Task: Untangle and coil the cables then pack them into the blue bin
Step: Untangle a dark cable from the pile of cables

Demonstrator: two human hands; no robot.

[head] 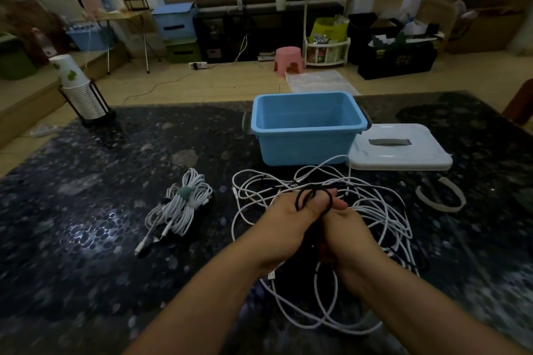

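A person's left hand [291, 222] and right hand [343, 232] meet over a tangle [360, 210] of white cables on a dark speckled worktop [101, 225], both working a thin black cable [313, 199]. The left grip pinches it, with a black loop riding over the thumb; the right hand's fingers curl around the same strand just beside it. The tangle lies directly in front of the blue bin [305, 127], which stands open with nothing visible inside, its white lid [403, 147] set down to the right. A white bundle [184, 207], already coiled and tied, rests well to the left of the tangle, and a loose white strap [441, 196] lies to the right. The cables look light, limp and smooth, likely to slide through fingers and to snag where strands cross, so pulling hard would probably tighten the knots. The safer hold seems to be near a plug end, such as the white connector [271, 275] below the left wrist, feeding it back through the loops before coiling.
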